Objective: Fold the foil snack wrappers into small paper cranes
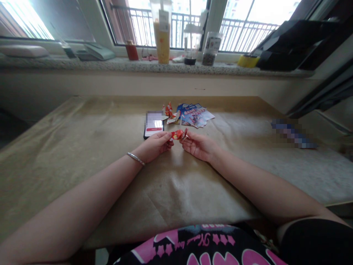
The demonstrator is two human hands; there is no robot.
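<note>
A small folded piece of red patterned paper point(177, 134) is held between both hands above the brown paper-covered table point(82, 154). My left hand point(155, 144), with a silver bracelet on its wrist, pinches the piece's left end. My right hand point(198, 144) pinches the right end with fingers curled. Just beyond the hands lies a phone point(153, 127) with a lit screen. Behind it sit another small red folded piece point(168, 109) and a stack of blue printed paper sheets point(194, 115).
A granite window sill point(82, 64) runs along the back with a tall orange drink cup point(161, 35), a red can point(132, 50), two clear jars point(211, 48) and a yellow tape roll point(247, 60). A blurred object point(293, 133) lies on the table's right side.
</note>
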